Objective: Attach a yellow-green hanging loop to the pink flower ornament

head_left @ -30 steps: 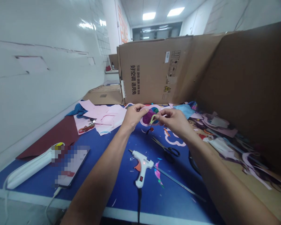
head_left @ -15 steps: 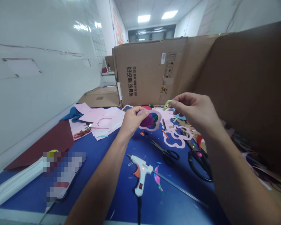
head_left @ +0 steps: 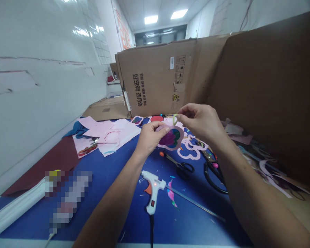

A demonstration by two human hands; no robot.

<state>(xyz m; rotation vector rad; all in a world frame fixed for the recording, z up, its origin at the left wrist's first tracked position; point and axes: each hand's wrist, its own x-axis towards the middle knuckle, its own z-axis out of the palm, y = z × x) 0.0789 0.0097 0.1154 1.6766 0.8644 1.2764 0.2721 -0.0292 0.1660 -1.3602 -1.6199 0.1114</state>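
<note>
Between the thumb and fingers of my left hand (head_left: 152,137) is a pink-edged paper flower (head_left: 179,143) with purple and green shiny film in its middle. My right hand (head_left: 200,119) pinches a thin yellow-green strip (head_left: 174,120), bent into a curve, at the flower's upper edge. I cannot tell whether the strip touches the flower. Below the hands, a white glue gun (head_left: 154,191) with a lit red light lies on the blue table, a clear glue stick (head_left: 196,203) reaching out of its back. Black-handled scissors (head_left: 182,167) lie just under the flower.
Pink paper sheets (head_left: 113,134) lie at the left, with another paper flower (head_left: 137,120) behind. Pink cut-out outlines (head_left: 189,153) and larger black-handled scissors (head_left: 214,182) are at the right. A tall cardboard sheet (head_left: 155,79) walls off the back; paper scraps (head_left: 271,175) pile at the far right.
My right hand has moved left, bringing the strip to the flower's upper edge. The flower in my left hand has shifted slightly right and now faces me more. The whole view has turned a little.
</note>
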